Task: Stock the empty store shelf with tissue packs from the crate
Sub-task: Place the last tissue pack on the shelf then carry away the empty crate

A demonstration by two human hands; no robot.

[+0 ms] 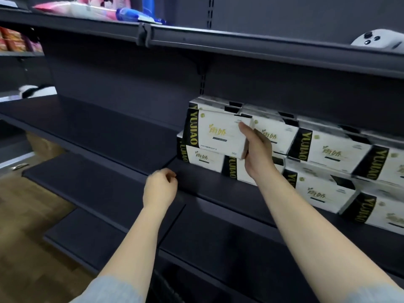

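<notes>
Dark grey metal shelving unit with a matching back panel and slotted uprights. Wood-pattern floor at lower left. Upper shelf carries pink packets, a blue bottle and a white controller. Lighting dim and even.

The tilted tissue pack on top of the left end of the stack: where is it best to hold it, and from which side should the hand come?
Hold the tilted tissue pack by its right short end, coming from the front right, as the right hand does now. That end faces the aisle; other packs close off the back and underside.
</notes>
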